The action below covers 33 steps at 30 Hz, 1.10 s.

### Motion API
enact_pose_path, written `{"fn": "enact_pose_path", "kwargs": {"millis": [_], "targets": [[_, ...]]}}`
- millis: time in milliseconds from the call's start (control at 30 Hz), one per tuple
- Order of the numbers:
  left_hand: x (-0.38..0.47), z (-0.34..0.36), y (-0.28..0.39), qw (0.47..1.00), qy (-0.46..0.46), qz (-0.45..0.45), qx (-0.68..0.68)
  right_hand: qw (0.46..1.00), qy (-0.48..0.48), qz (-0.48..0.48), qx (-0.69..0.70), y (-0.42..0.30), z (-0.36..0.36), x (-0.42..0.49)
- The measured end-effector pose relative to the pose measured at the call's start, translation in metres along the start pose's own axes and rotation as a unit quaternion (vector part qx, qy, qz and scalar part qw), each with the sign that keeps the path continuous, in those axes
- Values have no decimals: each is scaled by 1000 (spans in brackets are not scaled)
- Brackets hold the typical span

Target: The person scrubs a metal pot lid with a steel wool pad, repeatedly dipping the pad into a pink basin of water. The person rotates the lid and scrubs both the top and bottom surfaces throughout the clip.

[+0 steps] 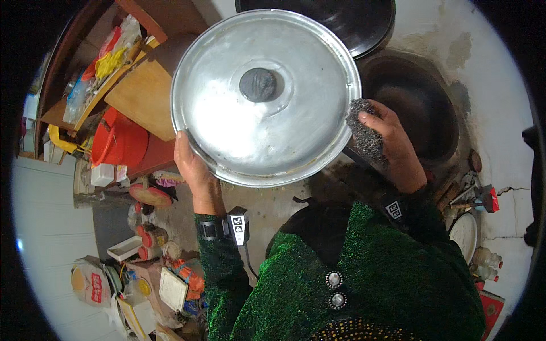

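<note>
A large round metal lid (222,123) with a dark knob (258,85) is held up in front of me, its knob side facing the camera. My left hand (192,170) grips the lid's lower left rim, the thumb on the edge and the other fingers hidden beneath. At the right rim, my right hand (394,140) clasps a grey metal scouring pad (367,132), which touches the edge of the lid. Brownish marks show along the lid's rim.
Beyond the lid is a large black pan or lid (324,21). A dark built-in wok (411,108) lies at the right, beside the wall. To the left are a wooden board (145,98), a red bucket (117,138) and shelves; jars (151,241) and boxes stand lower left.
</note>
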<state>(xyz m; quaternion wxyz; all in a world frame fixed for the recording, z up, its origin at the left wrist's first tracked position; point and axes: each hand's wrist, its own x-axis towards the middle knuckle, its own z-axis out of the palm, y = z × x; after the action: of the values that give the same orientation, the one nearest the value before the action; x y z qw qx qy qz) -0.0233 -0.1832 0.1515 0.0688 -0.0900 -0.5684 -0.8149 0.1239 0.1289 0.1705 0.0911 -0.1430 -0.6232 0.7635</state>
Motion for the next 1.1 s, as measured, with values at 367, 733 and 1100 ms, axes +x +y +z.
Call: {"fn": "enact_pose_path", "kwargs": {"millis": [367,733,1100], "targets": [[-8,7,6,993,38,-18,-107,998,-9,-58,5,-9,-3,-9],[-7,3,31,996,-51,-5,-78,975,50,-143,-160,3,-37,12],[0,3,44,993,-109,-12,50,980,-8,-128,-154,-29,-32,13]]}}
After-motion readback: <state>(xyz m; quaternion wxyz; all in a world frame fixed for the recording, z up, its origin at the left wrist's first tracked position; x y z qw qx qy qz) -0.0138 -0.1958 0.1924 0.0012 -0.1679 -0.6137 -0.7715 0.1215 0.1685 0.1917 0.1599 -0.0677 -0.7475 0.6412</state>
